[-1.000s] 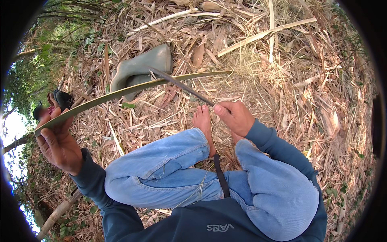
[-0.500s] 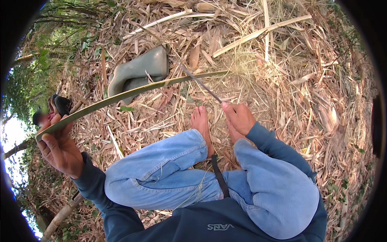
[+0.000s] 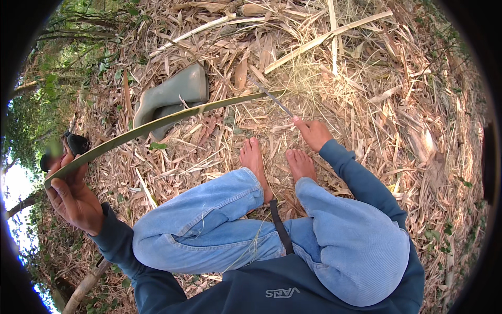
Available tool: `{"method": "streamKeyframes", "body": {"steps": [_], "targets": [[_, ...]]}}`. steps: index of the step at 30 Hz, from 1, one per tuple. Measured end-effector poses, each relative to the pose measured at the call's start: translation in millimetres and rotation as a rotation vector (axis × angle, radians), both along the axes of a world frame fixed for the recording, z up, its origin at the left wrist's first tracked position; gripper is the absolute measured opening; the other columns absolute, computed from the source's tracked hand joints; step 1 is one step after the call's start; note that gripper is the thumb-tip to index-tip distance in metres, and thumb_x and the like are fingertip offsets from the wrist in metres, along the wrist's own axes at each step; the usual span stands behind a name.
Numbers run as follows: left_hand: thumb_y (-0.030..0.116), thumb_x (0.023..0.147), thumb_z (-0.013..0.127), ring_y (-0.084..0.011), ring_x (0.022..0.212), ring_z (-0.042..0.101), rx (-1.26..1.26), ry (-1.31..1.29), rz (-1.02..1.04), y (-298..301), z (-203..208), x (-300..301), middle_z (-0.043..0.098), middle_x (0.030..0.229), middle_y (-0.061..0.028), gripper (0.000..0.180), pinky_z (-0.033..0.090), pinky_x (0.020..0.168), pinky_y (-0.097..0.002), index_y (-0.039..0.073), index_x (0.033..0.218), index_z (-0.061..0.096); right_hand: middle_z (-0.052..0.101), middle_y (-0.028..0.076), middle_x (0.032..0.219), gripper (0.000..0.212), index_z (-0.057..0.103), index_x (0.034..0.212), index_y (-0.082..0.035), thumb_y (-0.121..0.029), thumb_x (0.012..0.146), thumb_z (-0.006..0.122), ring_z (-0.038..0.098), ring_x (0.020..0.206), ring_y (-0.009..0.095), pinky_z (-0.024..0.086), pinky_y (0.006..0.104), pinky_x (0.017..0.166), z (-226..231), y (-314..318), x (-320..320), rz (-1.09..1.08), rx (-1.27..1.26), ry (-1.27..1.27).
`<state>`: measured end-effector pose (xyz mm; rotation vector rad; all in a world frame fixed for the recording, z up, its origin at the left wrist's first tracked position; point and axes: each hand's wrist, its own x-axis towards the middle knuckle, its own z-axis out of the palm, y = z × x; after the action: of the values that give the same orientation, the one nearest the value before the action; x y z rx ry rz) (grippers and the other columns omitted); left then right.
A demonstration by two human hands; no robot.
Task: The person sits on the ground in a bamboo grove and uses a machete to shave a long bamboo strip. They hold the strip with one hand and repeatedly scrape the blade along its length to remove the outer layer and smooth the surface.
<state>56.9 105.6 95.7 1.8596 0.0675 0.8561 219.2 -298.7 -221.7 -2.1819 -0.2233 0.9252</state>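
A long, curved green strip, apparently split bamboo (image 3: 157,123), stretches from the far left toward the middle of the view. My left hand (image 3: 76,201) grips its near end between thumb and fingers. In my right hand (image 3: 315,135), closed around a handle that the fingers hide, is a knife with a thin dark blade (image 3: 277,100). This blade crosses the strip close to its far tip; whether it touches the strip I cannot tell. Fine pale shavings (image 3: 308,83) lie around that tip.
Green rubber boots (image 3: 175,89) lie on their side behind the strip. Pale split strips (image 3: 324,39) rest on ground littered with dry leaves. My bare feet (image 3: 300,163) are below the knife. At far left is a person (image 3: 68,146), partly hidden by my hand.
My right hand has moved forward, away from my body, and the knife now crosses the strip nearer its far tip. My left hand keeps its grip. The view has shifted slightly.
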Motion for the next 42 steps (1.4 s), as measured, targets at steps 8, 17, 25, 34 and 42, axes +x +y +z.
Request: {"method": "streamKeyframes", "body": {"steps": [8, 17, 25, 34, 42], "targets": [[0.019, 0.102, 0.038, -0.0341, 0.110, 0.060, 0.003, 0.028, -0.006, 3, 2, 1, 0.057, 0.117, -0.0290, 0.037, 0.053, 0.094, -0.0415, -0.011, 0.122, 0.045, 0.063, 0.026, 0.070, 0.086, 0.068, 0.076, 0.006, -0.071, 0.088, 0.032, 0.062, 0.067, 0.037, 0.049, 0.0483, 0.069, -52, -25, 10, -0.122, -0.128, 0.016], [0.018, 0.101, 0.040, -0.0327, 0.108, 0.060, -0.004, 0.047, 0.116, 5, 1, 5, 0.056, 0.119, -0.0295, 0.037, 0.055, 0.092, -0.0400, -0.011, 0.123, 0.046, 0.056, 0.020, 0.054, 0.078, 0.065, 0.069, 0.005, -0.066, 0.089, 0.039, 0.061, 0.058, 0.030, 0.048, 0.0440, 0.061, -38, -28, 6, -0.178, -0.147, 0.185], [0.016, 0.101, 0.040, -0.0324, 0.104, 0.063, 0.043, 0.021, 0.165, -9, 0, 14, 0.058, 0.114, -0.0318, 0.036, 0.058, 0.084, -0.0345, -0.012, 0.122, 0.046, 0.056, 0.023, 0.058, 0.077, 0.068, 0.077, 0.005, -0.066, 0.090, 0.039, 0.059, 0.058, 0.034, 0.047, 0.0447, 0.061, 17, 27, -23, -0.023, 0.240, 0.012], [0.017, 0.101, 0.039, -0.0302, 0.104, 0.063, 0.040, 0.046, 0.130, -5, -1, 12, 0.058, 0.117, -0.0282, 0.038, 0.056, 0.088, -0.0354, -0.011, 0.125, 0.045, 0.055, 0.019, 0.054, 0.075, 0.068, 0.082, 0.006, -0.063, 0.091, 0.040, 0.056, 0.054, 0.031, 0.046, 0.0421, 0.058, 22, 28, -14, 0.006, 0.122, 0.024], [0.020, 0.101, 0.040, -0.0321, 0.109, 0.060, 0.023, 0.037, 0.140, -6, -3, 11, 0.056, 0.119, -0.0286, 0.040, 0.055, 0.091, -0.0361, -0.012, 0.124, 0.045, 0.055, 0.022, 0.055, 0.079, 0.067, 0.073, 0.005, -0.067, 0.089, 0.038, 0.059, 0.058, 0.036, 0.048, 0.0460, 0.063, 7, 16, -8, -0.036, 0.130, -0.026]]}}
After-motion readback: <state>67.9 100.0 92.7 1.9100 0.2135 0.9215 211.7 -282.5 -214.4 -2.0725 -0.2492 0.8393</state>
